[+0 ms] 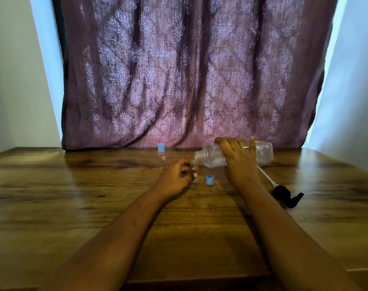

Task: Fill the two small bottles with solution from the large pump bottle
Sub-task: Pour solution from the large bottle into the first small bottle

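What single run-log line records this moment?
right hand: tilting large bottle | left hand: steadying open small bottle | second small bottle: capped | pump: on table

Two bare forearms, extended forward, hands apart.

Left hand: palm down, fingers curled inward in a pinch, thumb side toward centre, forearm angled in from lower left. Right hand: raised higher, back of hand up, fingers spread and wrapped in a grip from above, ring on one finger, wrist bent, forearm angled in from lower right.
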A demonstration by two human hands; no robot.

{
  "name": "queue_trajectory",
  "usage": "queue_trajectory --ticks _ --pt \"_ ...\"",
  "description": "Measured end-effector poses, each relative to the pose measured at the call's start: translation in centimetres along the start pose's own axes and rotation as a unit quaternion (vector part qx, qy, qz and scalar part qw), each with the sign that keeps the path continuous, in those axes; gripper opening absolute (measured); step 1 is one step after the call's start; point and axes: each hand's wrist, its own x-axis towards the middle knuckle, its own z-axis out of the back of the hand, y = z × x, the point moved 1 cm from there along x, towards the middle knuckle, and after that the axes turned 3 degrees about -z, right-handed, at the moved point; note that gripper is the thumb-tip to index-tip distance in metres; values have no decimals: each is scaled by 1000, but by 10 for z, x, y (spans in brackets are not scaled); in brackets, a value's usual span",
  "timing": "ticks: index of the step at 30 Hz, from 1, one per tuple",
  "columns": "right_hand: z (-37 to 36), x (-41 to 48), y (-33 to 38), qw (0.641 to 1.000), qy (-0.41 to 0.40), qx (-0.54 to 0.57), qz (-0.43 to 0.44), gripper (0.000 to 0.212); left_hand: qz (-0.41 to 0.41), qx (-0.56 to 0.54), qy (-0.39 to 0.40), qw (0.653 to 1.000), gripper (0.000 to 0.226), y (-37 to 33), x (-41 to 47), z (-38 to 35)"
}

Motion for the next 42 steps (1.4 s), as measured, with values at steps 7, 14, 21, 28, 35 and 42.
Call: queue_trajectory --ticks 7,14,21,28,35,42 --pt "2 -1 1 1000 -10 -1 0 60 1 -15 3 1000 23 -2 -1 0" --pt "0 0 0 1000 -20 -14 9 62 4 -23 0 1000 21 -3 -1 -1" --pt "1 1 0 999 -20 -23 13 66 7 -19 0 1000 21 -2 -1 -2" --pt "0 1 -1 999 -24 -33 16 67 6 -32 4 999 22 -4 -3 -2" --pt "-1 2 0 999 -31 -35 21 67 12 -41 8 999 25 -6 -3 -1" --pt "-1 2 -1 997 -51 -41 30 60 15 -48 1 999 21 -2 1 -2"
